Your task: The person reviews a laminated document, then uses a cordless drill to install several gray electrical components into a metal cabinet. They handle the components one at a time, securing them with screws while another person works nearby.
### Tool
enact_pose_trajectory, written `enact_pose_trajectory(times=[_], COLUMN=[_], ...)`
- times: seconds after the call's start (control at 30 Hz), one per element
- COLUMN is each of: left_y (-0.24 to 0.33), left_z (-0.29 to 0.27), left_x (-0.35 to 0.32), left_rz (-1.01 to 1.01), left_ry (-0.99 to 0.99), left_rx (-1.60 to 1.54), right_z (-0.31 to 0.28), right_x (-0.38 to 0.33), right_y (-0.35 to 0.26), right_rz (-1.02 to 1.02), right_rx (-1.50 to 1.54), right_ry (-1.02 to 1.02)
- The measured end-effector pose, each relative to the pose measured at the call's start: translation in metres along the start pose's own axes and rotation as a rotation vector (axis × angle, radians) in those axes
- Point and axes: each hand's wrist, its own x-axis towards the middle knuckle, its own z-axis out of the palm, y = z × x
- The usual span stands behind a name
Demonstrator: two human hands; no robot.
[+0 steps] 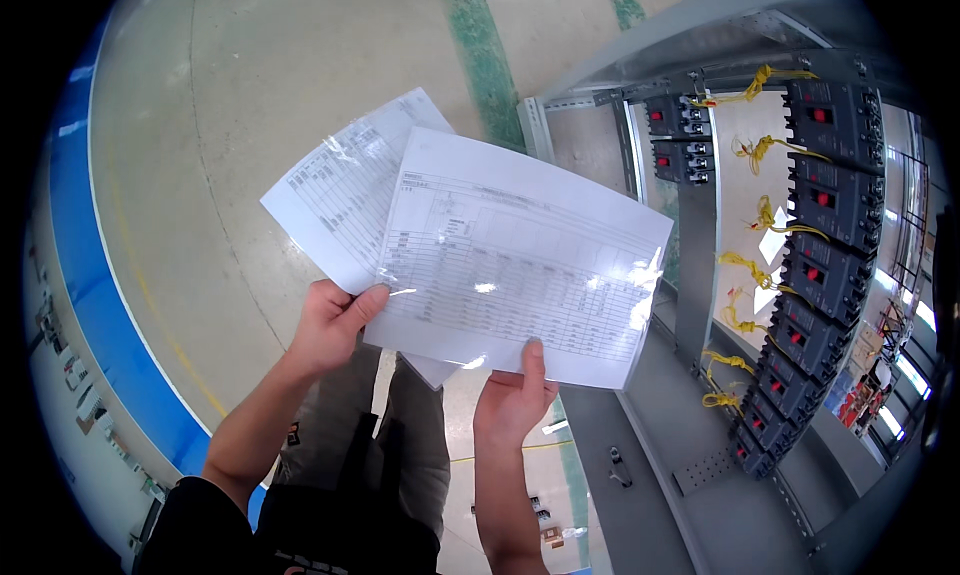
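At the center of your view, you hold a glossy printed sheet point(530, 260), left hand point(335, 325) clamped at eight o'clock, a second sheet point(340, 190) fanned behind toward ten, right hand point(515, 405) pinching six, edge grips suiting likely light, bendy, slippery pages.

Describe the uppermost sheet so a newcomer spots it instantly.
Find the grey cabinet on the right. By its left edge, the left hand and right hand hold the uppermost sheet; unlike the sheet behind, its face is almost wholly uncovered.
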Motion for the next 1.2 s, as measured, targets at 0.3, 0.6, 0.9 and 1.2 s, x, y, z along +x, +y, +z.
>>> enact_pose_trajectory(times=[0.3,0.6,0.9,1.2], left_y=[-0.004,-0.005,-0.006,-0.006], left_z=[0.005,0.011,0.012,0.015], left_x=[0.003,0.006,0.007,0.008], left_rz=[0.011,0.022,-0.008,-0.044], left_ry=[0.022,0.025,0.016,0.029], left_rx=[-0.042,-0.008,-0.033,-0.079], right_z=[-0.008,-0.014,-0.016,-0.018], right_x=[0.003,0.005,0.003,0.004], right_y=[-0.004,-0.004,-0.006,-0.006], right_rz=[-0.03,-0.029,-0.026,-0.035], right_rx=[0.044,0.048,0.085,0.102], right_ry=[0.0,0.016,0.014,0.007])
